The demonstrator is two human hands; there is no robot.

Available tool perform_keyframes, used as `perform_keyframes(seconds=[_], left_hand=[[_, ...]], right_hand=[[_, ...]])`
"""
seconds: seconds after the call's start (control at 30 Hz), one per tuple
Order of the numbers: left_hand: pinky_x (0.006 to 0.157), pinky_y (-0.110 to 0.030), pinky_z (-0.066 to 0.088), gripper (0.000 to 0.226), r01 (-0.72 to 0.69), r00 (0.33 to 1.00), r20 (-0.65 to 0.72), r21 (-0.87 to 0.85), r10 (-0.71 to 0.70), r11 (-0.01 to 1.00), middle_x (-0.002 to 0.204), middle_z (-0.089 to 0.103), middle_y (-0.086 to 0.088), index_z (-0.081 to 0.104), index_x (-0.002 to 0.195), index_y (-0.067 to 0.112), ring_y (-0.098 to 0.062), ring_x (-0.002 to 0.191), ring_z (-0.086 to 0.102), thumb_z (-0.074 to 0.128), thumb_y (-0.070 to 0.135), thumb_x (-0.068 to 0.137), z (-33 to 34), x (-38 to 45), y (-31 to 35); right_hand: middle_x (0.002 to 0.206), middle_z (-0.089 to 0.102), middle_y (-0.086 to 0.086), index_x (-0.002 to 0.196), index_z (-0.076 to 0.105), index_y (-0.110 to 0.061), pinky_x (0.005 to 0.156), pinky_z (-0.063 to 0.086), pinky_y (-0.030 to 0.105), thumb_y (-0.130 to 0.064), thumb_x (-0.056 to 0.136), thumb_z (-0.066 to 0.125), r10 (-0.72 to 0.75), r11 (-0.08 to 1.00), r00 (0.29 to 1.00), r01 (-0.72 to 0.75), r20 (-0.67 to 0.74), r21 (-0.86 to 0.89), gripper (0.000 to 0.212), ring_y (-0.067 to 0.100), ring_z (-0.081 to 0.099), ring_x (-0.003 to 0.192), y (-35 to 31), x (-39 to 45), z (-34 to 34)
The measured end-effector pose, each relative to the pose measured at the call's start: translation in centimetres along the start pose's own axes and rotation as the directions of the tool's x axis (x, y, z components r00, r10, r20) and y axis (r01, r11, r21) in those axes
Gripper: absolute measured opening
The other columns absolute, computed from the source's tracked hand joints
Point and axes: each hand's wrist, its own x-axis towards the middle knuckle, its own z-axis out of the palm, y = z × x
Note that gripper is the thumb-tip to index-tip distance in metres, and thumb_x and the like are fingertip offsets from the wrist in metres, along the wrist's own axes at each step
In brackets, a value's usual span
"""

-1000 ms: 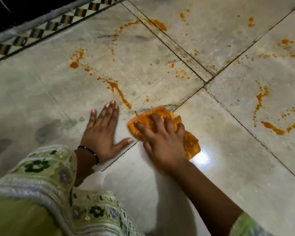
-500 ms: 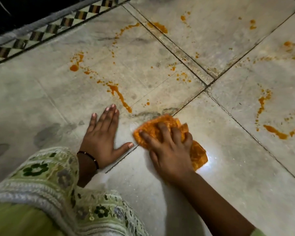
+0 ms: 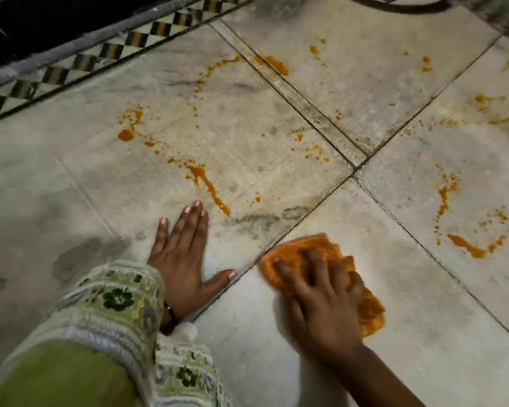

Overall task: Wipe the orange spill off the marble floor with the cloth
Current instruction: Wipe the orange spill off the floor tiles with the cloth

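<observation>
Spill (image 3: 207,183): orange streaks and drops are lying across several slabs of the floor (image 3: 365,333); the nearest streak is ending just beyond your left fingertips, and another trail is sitting well to the right of the cloth.
Cloth (image 3: 368,311): orange, crumpled, lying flat on the near slab just right of a diagonal joint.
Right hand (image 3: 321,301): you are pressing it palm-down on the cloth with fingers spread, not closing around it; it is showing motion blur.
Left hand (image 3: 182,257): you are bracing it flat on the marble, fingers extended, holding nothing, apart from the cloth.
Sleeve (image 3: 112,304): green floral trim is covering your left wrist.
Border (image 3: 80,58): a checkered strip is running along the far edge.
Writing: none is readable.
</observation>
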Motion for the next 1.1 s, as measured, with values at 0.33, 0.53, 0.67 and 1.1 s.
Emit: perform_keyframes(seconds=[0.33, 0.53, 0.67, 1.1], left_hand=[[0.115, -0.048, 0.007, 0.102, 0.005, 1.000, 0.014, 0.006, -0.005, 1.000, 0.159, 0.009, -0.011, 0.016, 0.150, 0.004, -0.022, 0.146, 0.006, 0.022, 0.080, 0.082, -0.4, -0.1, 0.0], [0.116, -0.049, 0.006, 0.102, 0.008, 1.000, 0.006, -0.001, -0.008, 1.000, 0.159, 0.005, -0.009, 0.012, 0.151, 0.006, -0.021, 0.146, 0.003, 0.023, 0.080, 0.081, -0.4, -0.1, 0.1], [0.116, -0.048, 0.008, 0.101, -0.006, 1.000, 0.001, -0.013, 0.006, 1.000, 0.159, 0.009, -0.009, 0.016, 0.150, 0.006, -0.022, 0.146, 0.009, 0.021, 0.080, 0.082, -0.2, 0.0, -0.1], [0.116, -0.048, 0.008, 0.102, -0.014, 1.000, -0.002, -0.009, 0.014, 1.000, 0.159, 0.010, -0.010, 0.017, 0.150, 0.005, -0.022, 0.146, 0.010, 0.026, 0.080, 0.081, 0.0, -0.2, -0.2]], right_hand=[[0.147, 0.029, 0.007, 0.141, 0.028, -0.050, 0.091, 0.031, 0.052, -0.058, 0.088, 0.026, 0.144, 0.989, 0.988, -0.146, -0.051, -0.034, 0.053, 0.036, 0.033, 0.118, 5.7, 8.6, -1.7], [0.139, 0.045, 0.012, 0.140, 0.033, -0.049, 0.093, 0.025, 0.056, -0.054, 0.086, 0.037, -0.041, 0.998, 0.999, 0.040, -0.034, -0.039, 0.054, 0.036, 0.035, 0.118, 0.1, 3.0, 0.4], [0.148, 0.032, 0.005, 0.142, 0.025, -0.052, 0.098, 0.018, 0.057, -0.056, 0.089, 0.032, -0.191, 0.981, 0.981, 0.191, -0.022, -0.028, 0.053, 0.033, 0.028, 0.125, -1.9, 10.0, -0.1], [0.139, 0.039, 0.008, 0.142, 0.024, -0.050, 0.082, 0.034, 0.044, -0.061, 0.092, 0.018, -0.376, 0.912, 0.926, 0.378, 0.044, -0.161, 0.052, 0.037, 0.049, 0.101, 14.7, 6.2, -2.1]])
